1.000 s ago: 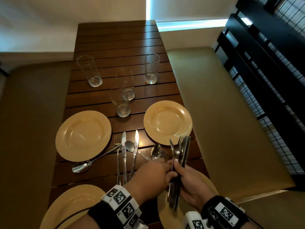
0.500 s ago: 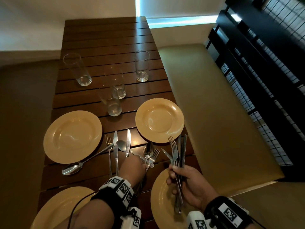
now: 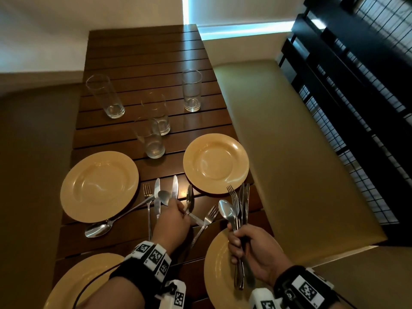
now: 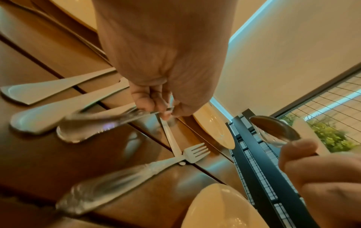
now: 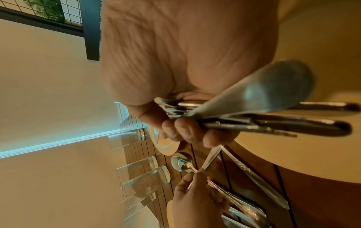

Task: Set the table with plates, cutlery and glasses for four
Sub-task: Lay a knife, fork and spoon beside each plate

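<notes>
My left hand (image 3: 184, 214) pinches the handle of a spoon (image 3: 190, 198) and tips it up off the loose cutlery in the middle of the table; the left wrist view shows the pinch (image 4: 164, 112) on the blurred spoon (image 4: 101, 123). My right hand (image 3: 236, 233) grips a bundle of cutlery (image 3: 242, 204) upright over the near right plate (image 3: 217, 277): a spoon, a fork and knives. Its fingers (image 5: 185, 128) curl round the handles. Three more yellow plates (image 3: 99, 186) (image 3: 215, 162) (image 3: 78, 284) lie on the table. Several glasses (image 3: 149, 137) stand further back.
Loose on the slatted wooden table (image 3: 142, 54) lie a long spoon (image 3: 98, 228), a fork (image 3: 147, 197), two knives (image 3: 157, 197), another spoon (image 3: 163, 196) and a fork (image 3: 209, 217). A padded bench (image 3: 289, 141) runs along the right, with a black railing (image 3: 356, 97) behind it.
My left hand left the bundle, reached left to the loose cutlery and lifted a spoon by its handle. The right hand stayed over the near right plate with its bundle.
</notes>
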### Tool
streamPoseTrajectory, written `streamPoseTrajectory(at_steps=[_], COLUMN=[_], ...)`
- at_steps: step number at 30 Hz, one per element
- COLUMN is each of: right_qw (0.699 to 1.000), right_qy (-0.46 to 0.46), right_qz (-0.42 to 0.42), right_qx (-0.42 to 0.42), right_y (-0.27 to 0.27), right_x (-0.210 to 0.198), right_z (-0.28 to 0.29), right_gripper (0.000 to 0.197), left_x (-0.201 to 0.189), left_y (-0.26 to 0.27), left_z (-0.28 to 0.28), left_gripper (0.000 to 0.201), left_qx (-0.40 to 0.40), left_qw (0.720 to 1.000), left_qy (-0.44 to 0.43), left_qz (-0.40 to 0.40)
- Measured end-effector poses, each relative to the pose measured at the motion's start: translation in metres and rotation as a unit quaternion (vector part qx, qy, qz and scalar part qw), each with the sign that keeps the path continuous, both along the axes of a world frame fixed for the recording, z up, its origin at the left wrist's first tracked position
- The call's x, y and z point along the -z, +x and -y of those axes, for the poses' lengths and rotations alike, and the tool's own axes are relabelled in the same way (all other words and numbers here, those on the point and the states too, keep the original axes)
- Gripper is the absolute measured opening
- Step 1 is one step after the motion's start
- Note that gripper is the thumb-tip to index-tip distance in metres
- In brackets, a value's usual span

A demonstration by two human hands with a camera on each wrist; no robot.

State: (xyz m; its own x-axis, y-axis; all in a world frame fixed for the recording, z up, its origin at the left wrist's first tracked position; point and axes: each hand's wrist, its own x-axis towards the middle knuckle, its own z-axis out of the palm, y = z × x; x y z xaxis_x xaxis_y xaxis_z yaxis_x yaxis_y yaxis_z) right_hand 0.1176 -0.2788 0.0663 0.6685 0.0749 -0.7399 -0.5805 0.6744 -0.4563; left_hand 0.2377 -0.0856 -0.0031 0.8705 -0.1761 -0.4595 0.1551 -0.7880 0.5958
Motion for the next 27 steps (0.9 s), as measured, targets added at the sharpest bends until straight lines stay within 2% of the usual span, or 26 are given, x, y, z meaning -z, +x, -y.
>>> streamPoseTrajectory(at_steps=[3,6,8,11,15,18,24,27], right_qw=[1.000,0.997,0.993,0.990,0.985,0.981,0.978,0.977], right_qy=[-0.018,-0.072,-0.108,-0.134,-0.161,-0.185,-0.190,-0.194], right_qz=[0.009,-0.002,-0.014,-0.029,-0.038,-0.031,-0.018,-0.002], right_qx=[-0.023,-0.037,-0.040,-0.035,-0.040,-0.051,-0.083,-0.083], right_y=[0.000,0.002,0.004,0.006,0.008,0.011,0.020,0.029], right_x=[0.000,0.002,0.001,0.000,-0.006,-0.009,-0.007,-0.007], right_z=[0.000,-0.002,-0.004,-0.005,-0.007,-0.009,-0.019,-0.031], right_gripper=[0.005,0.029,0.035,0.040,0.040,0.040,0.046,0.036], left_x=[-0.001,-0.001,0.002,0.005,0.004,0.000,-0.021,-0.046], left_y=[-0.007,-0.017,-0.022,-0.028,-0.030,-0.029,-0.022,-0.016], left_z=[0.001,0.007,0.014,0.021,0.026,0.021,-0.001,-0.015], left_gripper=[0.033,0.040,0.041,0.039,0.022,0.019,0.016,0.011], left_qx=[0.046,0.086,0.114,0.136,0.157,0.153,0.112,0.048], left_qw=[0.999,0.996,0.993,0.987,0.979,0.978,0.991,0.998], left_qy=[-0.009,0.007,0.041,0.087,0.128,0.139,0.071,-0.004], left_qz=[-0.006,-0.013,-0.007,-0.021,-0.006,-0.007,-0.034,-0.048])
